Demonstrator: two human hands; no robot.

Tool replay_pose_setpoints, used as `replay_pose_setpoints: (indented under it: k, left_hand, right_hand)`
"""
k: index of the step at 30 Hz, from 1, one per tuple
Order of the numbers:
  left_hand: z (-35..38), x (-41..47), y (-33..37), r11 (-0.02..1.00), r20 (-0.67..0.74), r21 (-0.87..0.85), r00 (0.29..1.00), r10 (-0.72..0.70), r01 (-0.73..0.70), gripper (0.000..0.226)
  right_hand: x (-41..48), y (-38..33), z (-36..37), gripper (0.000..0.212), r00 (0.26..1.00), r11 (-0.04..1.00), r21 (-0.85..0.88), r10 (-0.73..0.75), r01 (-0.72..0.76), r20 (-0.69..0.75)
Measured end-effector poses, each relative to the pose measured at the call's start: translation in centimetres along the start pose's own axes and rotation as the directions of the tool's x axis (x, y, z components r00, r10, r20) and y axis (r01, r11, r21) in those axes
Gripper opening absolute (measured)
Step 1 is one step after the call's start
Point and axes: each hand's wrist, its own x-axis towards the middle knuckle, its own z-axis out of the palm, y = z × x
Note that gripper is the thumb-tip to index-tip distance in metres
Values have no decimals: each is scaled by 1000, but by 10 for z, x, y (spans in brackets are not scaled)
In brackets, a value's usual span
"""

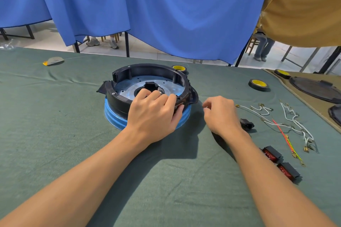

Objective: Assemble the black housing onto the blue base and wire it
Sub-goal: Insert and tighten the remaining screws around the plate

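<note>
The black housing (129,72) sits on the blue base (112,116) in the middle of the green-covered table (55,134). A silver plate (125,86) with a central hole shows inside it. My left hand (153,112) grips the housing's near rim, fingers curled over the top and thumb against the outer wall. My right hand (221,114) hovers just right of the base, with its fingers curled and their tips together. Whether they pinch anything is unclear. White wires (295,121) and a red and yellow-green wire (284,138) lie further right.
A small black connector (246,124) and two black-and-red switches (272,154) (287,171) lie by my right forearm. Tape rolls (258,84) (179,68) sit behind. Black lids (317,88) rest on a tan mat at the far right. Blue curtains hang beyond the table's far edge.
</note>
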Motion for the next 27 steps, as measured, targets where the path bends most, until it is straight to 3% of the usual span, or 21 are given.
replay_pose_setpoints:
  k: [3, 8, 14, 27]
  left_hand:
    - [-1, 0, 0, 1000, 7, 0, 1000, 4, -4, 38]
    - [-1, -1, -1, 1000, 7, -7, 1000, 3, -3, 37]
    - [-1, -2, -1, 1000, 20, -14, 1000, -5, 5, 37]
    - [0, -1, 0, 1000, 33, -6, 999, -12, 12, 37]
  right_hand:
    - [-1, -10, -26, 8, 997, 934, 352, -70, 61, 13]
    - [-3, -28, -57, 9, 967, 851, 466, -252, 243, -44]
    - [-8, -44, -43, 10, 916, 849, 358, -398, 388, -48]
    - [-3, -43, -35, 16, 876, 832, 279, -472, 479, -95]
